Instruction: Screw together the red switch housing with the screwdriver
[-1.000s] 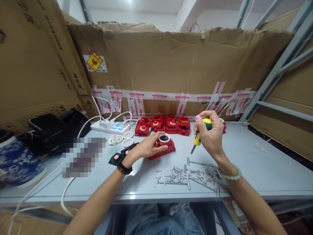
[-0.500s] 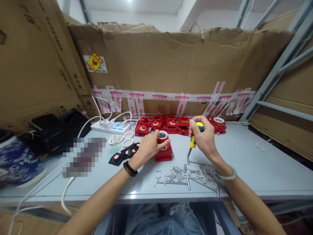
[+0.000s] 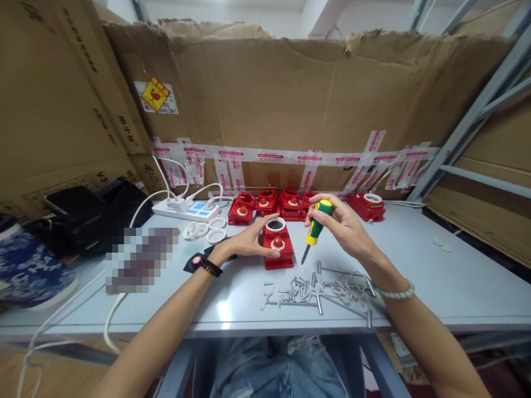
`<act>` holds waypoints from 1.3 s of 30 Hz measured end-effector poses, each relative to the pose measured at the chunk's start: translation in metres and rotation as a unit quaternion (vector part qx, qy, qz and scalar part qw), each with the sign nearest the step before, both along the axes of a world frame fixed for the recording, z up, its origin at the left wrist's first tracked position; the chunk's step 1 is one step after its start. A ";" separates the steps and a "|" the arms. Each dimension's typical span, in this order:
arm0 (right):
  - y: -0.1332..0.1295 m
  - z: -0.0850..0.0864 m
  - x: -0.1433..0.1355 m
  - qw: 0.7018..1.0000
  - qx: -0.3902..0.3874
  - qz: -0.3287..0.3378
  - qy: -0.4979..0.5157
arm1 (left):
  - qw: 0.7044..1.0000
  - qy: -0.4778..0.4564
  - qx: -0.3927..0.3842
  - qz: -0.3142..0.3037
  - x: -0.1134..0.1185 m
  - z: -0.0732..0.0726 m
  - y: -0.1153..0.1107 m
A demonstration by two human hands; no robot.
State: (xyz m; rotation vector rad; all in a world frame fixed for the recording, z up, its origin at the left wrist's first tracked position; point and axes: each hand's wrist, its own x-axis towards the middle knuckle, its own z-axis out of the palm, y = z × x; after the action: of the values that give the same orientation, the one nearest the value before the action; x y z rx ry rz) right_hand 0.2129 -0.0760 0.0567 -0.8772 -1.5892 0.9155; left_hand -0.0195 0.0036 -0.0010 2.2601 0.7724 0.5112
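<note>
A red box-shaped housing (image 3: 271,262) stands upright on the table, with a white ring (image 3: 275,224) around its dark round opening and a red knob (image 3: 277,243) below that. My left hand (image 3: 245,239) grips the housing from the left, thumb across its front and fingers around the back. In my right hand (image 3: 338,221) is a screwdriver (image 3: 319,221) with a green and yellow handle. Its shaft points down and left, the tip in the air right of the housing. Below the tip lies a pile of screws (image 3: 299,289), beside metal T-shaped bars (image 3: 319,304) tied with white string.
Several similar red housings (image 3: 241,209) line the back, one with a white ring (image 3: 372,198) at the right. Loose white rings (image 3: 216,236) and black pieces (image 3: 193,262) lie left of my left hand. A power strip (image 3: 186,210) with cables and a blue-patterned container (image 3: 35,268) stand farther left.
My right hand has carried the screwdriver left, its tip away from the metal bars and nearer the housing. My left hand has shifted its hold, uncovering the red knob. The view has tilted slightly.
</note>
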 end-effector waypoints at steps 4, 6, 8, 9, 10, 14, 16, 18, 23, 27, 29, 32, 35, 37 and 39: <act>-0.003 -0.003 -0.005 0.998 0.037 -0.041 -0.010 | 1.000 0.006 -0.007 -0.009 -0.002 0.001 0.000; -0.005 -0.005 -0.007 0.997 0.056 -0.058 -0.013 | 1.000 0.007 0.002 -0.008 -0.003 0.000 0.001; -0.005 -0.005 -0.010 0.996 0.069 -0.060 0.005 | 1.000 0.003 0.017 -0.005 -0.003 -0.002 0.002; -0.006 -0.005 -0.011 0.995 0.074 -0.057 0.022 | 1.000 0.001 0.023 -0.002 -0.003 -0.002 0.002; -0.006 -0.006 -0.013 0.995 0.081 -0.053 0.039 | 1.000 0.000 0.028 0.002 -0.003 -0.003 0.003; -0.010 -0.010 -0.022 0.991 0.113 -0.031 0.068 | 0.999 -0.003 0.029 0.018 -0.003 -0.001 0.003; -0.013 -0.015 -0.025 0.986 0.148 -0.060 0.042 | 0.999 -0.007 0.025 0.024 -0.003 0.000 0.003; -0.015 -0.019 -0.024 0.967 0.224 -0.121 -0.031 | 0.999 -0.014 0.023 0.031 -0.003 0.000 0.004; -0.005 -0.027 -0.016 0.901 0.275 -0.097 -0.323 | 0.998 -0.039 0.023 0.038 -0.002 0.000 0.006; 0.007 -0.032 -0.015 0.897 0.189 -0.082 -0.392 | 0.997 -0.044 0.011 0.056 -0.001 0.000 0.006; 0.010 -0.034 -0.016 0.900 0.174 -0.088 -0.390 | 0.998 -0.038 0.010 0.058 -0.001 0.001 0.005; 0.013 -0.038 -0.018 0.902 0.168 -0.093 -0.386 | 0.998 -0.034 0.012 0.055 -0.001 0.002 0.004; 0.015 -0.042 -0.020 0.893 0.183 -0.108 -0.397 | 0.998 -0.035 0.016 0.054 -0.001 0.002 0.003; 0.015 -0.045 -0.021 0.875 0.207 -0.126 -0.418 | 0.998 -0.037 0.021 0.052 -0.001 0.002 0.003; 0.015 -0.047 -0.023 0.846 0.239 -0.133 -0.458 | 0.998 -0.036 0.025 0.049 -0.001 0.002 0.002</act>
State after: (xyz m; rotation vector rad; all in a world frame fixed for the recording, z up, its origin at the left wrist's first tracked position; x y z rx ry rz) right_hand 0.1902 -0.0606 0.0097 -1.2025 -2.2696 -0.1950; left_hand -0.0202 0.0059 0.0010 2.2438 0.8459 0.6611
